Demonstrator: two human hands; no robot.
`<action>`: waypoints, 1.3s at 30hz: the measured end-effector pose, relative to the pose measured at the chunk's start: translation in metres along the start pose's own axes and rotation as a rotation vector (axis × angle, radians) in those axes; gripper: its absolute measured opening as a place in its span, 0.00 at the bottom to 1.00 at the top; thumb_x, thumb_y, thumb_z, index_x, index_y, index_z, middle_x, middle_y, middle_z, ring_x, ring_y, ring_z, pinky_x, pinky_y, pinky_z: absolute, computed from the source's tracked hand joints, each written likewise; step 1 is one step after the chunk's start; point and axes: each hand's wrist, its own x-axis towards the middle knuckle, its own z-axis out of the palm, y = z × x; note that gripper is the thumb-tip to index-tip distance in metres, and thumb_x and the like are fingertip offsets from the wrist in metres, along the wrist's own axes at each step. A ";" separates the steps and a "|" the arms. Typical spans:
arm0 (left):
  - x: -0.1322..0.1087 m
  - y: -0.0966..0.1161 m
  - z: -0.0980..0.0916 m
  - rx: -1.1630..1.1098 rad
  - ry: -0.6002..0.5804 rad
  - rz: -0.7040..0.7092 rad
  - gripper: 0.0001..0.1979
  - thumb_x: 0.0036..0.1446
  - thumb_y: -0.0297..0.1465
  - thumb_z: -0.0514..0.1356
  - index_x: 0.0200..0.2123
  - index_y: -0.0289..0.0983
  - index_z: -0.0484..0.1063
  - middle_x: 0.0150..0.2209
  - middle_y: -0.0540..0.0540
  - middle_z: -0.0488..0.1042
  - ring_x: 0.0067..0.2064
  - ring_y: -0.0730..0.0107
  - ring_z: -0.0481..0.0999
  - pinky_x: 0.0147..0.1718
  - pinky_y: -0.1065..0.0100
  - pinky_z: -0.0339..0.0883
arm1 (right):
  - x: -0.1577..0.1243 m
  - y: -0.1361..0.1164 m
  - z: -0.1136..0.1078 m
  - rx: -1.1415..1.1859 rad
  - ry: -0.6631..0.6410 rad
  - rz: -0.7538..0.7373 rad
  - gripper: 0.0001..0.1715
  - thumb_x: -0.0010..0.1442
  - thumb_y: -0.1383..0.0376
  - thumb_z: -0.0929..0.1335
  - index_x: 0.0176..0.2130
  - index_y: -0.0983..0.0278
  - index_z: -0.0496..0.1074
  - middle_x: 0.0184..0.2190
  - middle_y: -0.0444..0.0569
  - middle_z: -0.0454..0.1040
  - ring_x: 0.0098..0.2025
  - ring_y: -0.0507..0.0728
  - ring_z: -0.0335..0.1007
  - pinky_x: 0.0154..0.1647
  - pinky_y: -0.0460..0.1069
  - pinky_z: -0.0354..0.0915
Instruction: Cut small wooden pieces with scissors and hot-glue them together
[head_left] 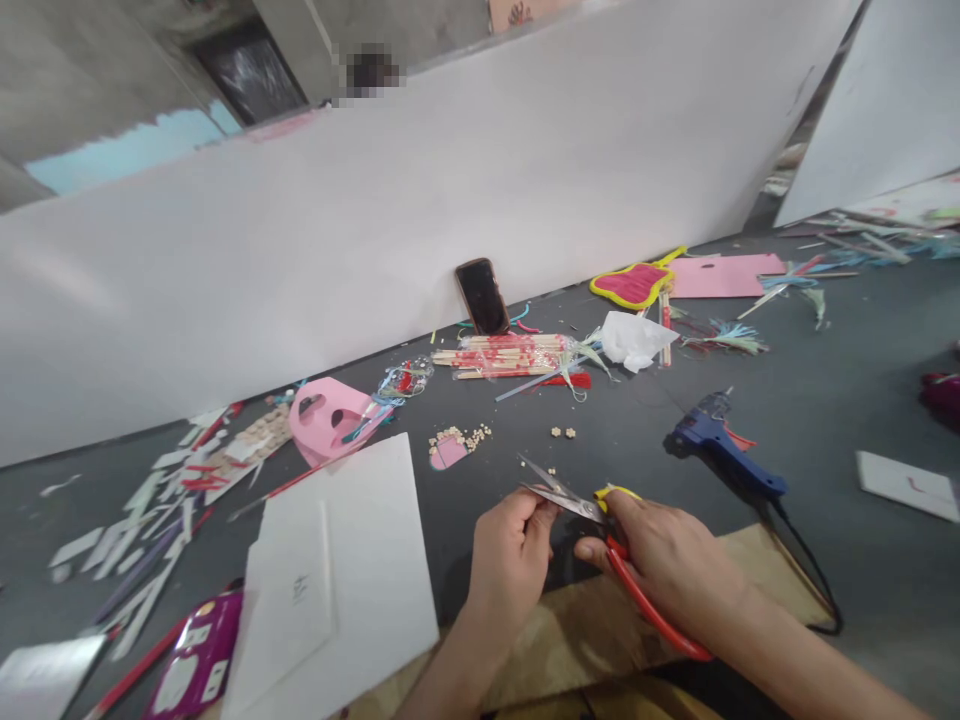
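above the flat dark-grey desk, my right hand holds red-and-yellow-handled metal scissors, blades parted at my pinching left hand, whose contents i cannot tell; i judge snipping underway, a careful squeeze needed next.

At lower centre, the bare right hand grips red-and-yellow-handled metal scissors, their parted blades by the bare left hand.

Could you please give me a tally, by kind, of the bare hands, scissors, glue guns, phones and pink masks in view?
Bare hands: 2, the left hand and right hand
Scissors: 1 pair
Glue gun: 1
Phone: 1
Pink mask: 1
Total: 6
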 end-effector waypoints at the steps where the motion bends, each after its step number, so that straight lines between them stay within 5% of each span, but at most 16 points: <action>1: -0.001 0.001 0.000 0.002 0.009 0.008 0.15 0.58 0.37 0.53 0.30 0.35 0.75 0.15 0.53 0.63 0.19 0.76 0.62 0.21 0.73 0.54 | 0.000 0.000 0.000 -0.001 0.008 -0.005 0.17 0.62 0.51 0.59 0.29 0.59 0.58 0.19 0.46 0.71 0.22 0.59 0.71 0.20 0.48 0.54; 10: 0.009 0.003 -0.013 -0.737 -0.445 -0.376 0.13 0.43 0.35 0.67 0.27 0.30 0.73 0.21 0.45 0.74 0.12 0.89 0.50 0.13 0.76 0.38 | 0.000 0.011 -0.007 0.099 -0.002 -0.144 0.14 0.61 0.54 0.62 0.34 0.62 0.61 0.28 0.50 0.72 0.30 0.59 0.70 0.29 0.50 0.61; 14: 0.010 -0.005 -0.015 -0.870 -0.697 -0.477 0.17 0.40 0.38 0.68 0.22 0.28 0.71 0.18 0.42 0.74 0.09 0.89 0.47 0.10 0.76 0.33 | 0.002 0.013 -0.013 0.167 0.022 -0.229 0.13 0.61 0.55 0.62 0.33 0.62 0.61 0.28 0.50 0.71 0.29 0.57 0.68 0.30 0.49 0.61; 16: 0.009 -0.005 -0.014 -0.866 -0.682 -0.451 0.17 0.41 0.39 0.67 0.22 0.28 0.71 0.19 0.42 0.74 0.09 0.88 0.50 0.10 0.76 0.36 | 0.002 0.014 -0.014 0.166 0.019 -0.231 0.13 0.61 0.54 0.62 0.34 0.62 0.62 0.28 0.51 0.72 0.29 0.57 0.69 0.31 0.49 0.61; 23: 0.001 0.009 -0.004 -0.246 -0.165 -0.049 0.15 0.56 0.39 0.56 0.32 0.33 0.74 0.30 0.45 0.74 0.20 0.79 0.65 0.20 0.74 0.58 | 0.001 0.008 -0.012 0.010 0.006 -0.049 0.18 0.62 0.50 0.58 0.33 0.61 0.62 0.25 0.48 0.73 0.27 0.59 0.72 0.26 0.49 0.60; 27: -0.003 0.007 0.003 -0.071 0.045 0.085 0.14 0.57 0.37 0.55 0.29 0.35 0.75 0.27 0.46 0.73 0.24 0.74 0.67 0.25 0.73 0.60 | 0.001 0.000 -0.014 -0.029 0.035 -0.004 0.18 0.62 0.50 0.58 0.31 0.60 0.61 0.24 0.48 0.73 0.27 0.60 0.72 0.25 0.50 0.59; 31: -0.004 0.006 0.001 -0.297 -0.091 -0.069 0.13 0.55 0.35 0.56 0.25 0.34 0.73 0.16 0.52 0.64 0.15 0.80 0.56 0.15 0.74 0.48 | 0.001 0.003 -0.015 0.002 0.047 -0.068 0.17 0.63 0.52 0.58 0.32 0.61 0.62 0.25 0.48 0.73 0.28 0.58 0.71 0.26 0.49 0.59; 35: -0.002 0.009 -0.011 -0.674 -0.372 -0.295 0.09 0.46 0.34 0.64 0.26 0.32 0.75 0.24 0.46 0.73 0.13 0.88 0.51 0.13 0.75 0.39 | 0.001 0.012 -0.018 0.086 -0.009 -0.170 0.15 0.63 0.53 0.59 0.35 0.62 0.62 0.29 0.51 0.73 0.31 0.58 0.71 0.30 0.49 0.61; 39: -0.001 0.007 -0.020 -0.799 -0.537 -0.389 0.12 0.40 0.34 0.69 0.25 0.30 0.75 0.26 0.43 0.75 0.12 0.89 0.53 0.12 0.75 0.38 | 0.002 0.016 -0.021 0.102 -0.046 -0.232 0.16 0.60 0.52 0.62 0.34 0.62 0.62 0.29 0.51 0.72 0.29 0.57 0.70 0.29 0.49 0.61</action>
